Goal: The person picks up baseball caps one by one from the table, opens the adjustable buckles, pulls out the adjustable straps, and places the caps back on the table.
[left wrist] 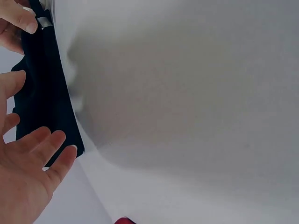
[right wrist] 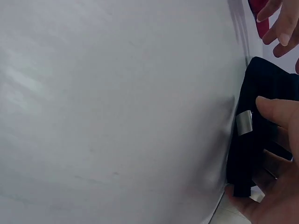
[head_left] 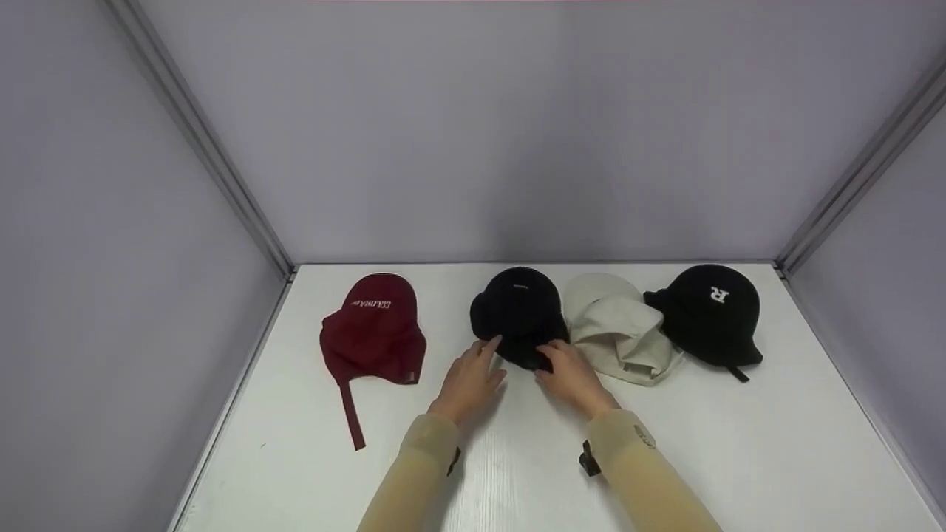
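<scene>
the left hand is spread at a dark cap, which the right hand pinches; a beige cap lies just beside the dark cap.

White letter R
On the rightmost black cap; white lettering on the burgundy cap is blurred, the mark on the middle black cap unreadable.

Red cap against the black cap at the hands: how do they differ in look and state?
The red cap shows bold white lettering; the black cap, only a small, faint mark. The red cap lies untouched, while the left hand and right hand are at the black cap. Both rest on the white table.
</scene>
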Demonstrator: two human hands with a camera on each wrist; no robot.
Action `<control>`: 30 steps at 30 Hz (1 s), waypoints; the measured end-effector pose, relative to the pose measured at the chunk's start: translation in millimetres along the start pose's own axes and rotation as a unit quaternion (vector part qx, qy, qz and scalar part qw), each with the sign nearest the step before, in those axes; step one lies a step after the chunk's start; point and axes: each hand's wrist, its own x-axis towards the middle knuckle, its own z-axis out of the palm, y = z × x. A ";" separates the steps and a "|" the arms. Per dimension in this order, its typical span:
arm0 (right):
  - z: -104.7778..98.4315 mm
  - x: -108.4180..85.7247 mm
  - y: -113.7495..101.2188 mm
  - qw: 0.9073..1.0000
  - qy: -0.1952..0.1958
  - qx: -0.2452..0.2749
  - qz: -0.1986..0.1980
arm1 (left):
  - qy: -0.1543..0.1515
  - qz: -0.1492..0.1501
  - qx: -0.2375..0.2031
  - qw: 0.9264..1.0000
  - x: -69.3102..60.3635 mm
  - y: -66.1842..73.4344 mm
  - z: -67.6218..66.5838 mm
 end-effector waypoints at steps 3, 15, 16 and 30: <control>2.5 -3.7 -0.5 1.000 -0.001 -0.007 -0.011 | 0.002 -0.009 0.009 1.000 -0.9 0.8 1.2; 2.8 -27.0 -4.1 0.998 -0.030 -0.033 -0.034 | 0.086 0.067 0.115 0.987 1.2 3.3 0.1; 2.4 -28.9 -4.0 0.998 -0.032 -0.031 -0.037 | 0.095 0.080 0.138 0.983 0.6 3.4 -0.4; -4.9 -42.8 -0.4 0.995 -0.060 0.014 -0.074 | 0.165 0.204 0.353 0.898 -4.5 4.2 -3.9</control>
